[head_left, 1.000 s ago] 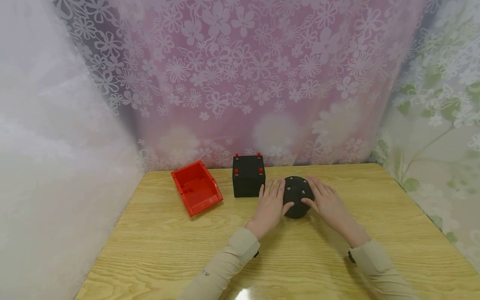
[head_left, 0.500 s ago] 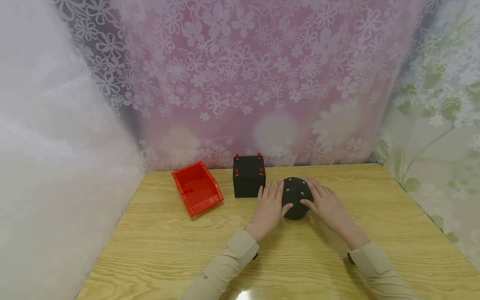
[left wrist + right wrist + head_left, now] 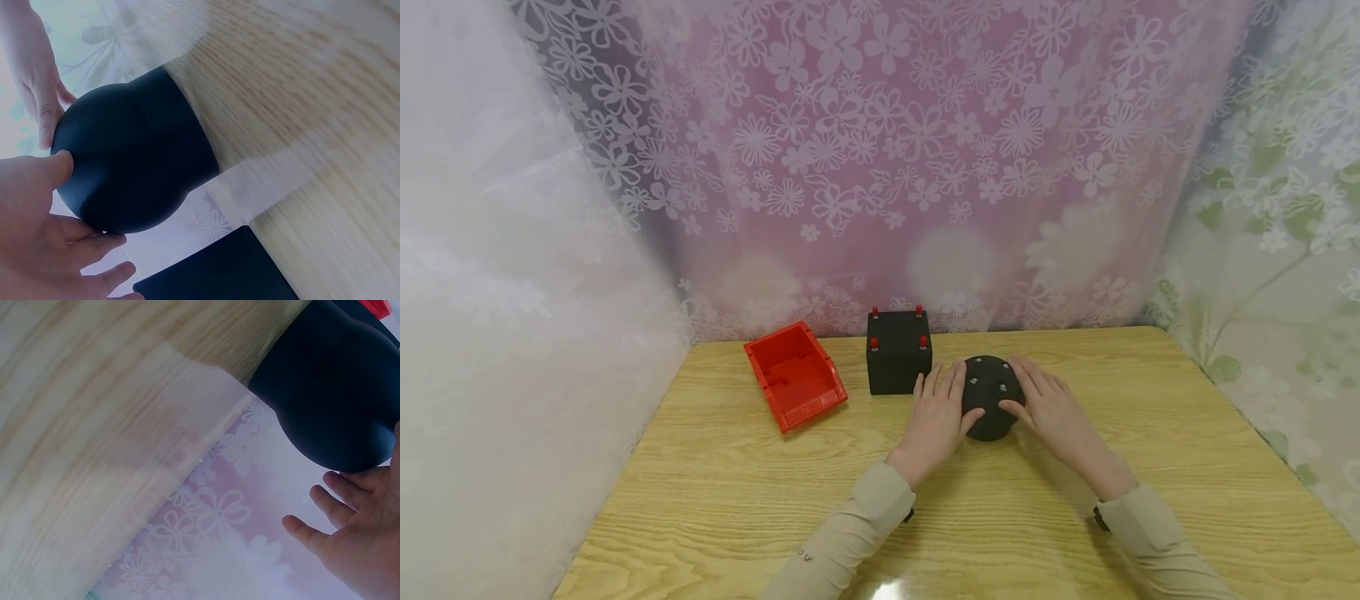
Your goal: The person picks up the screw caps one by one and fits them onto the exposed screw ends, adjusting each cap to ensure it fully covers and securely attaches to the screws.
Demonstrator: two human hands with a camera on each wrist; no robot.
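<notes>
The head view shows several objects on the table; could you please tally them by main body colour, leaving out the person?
Black: 2 (domed object, square box)
Red: 1 (open bin)
Total: 3
</notes>
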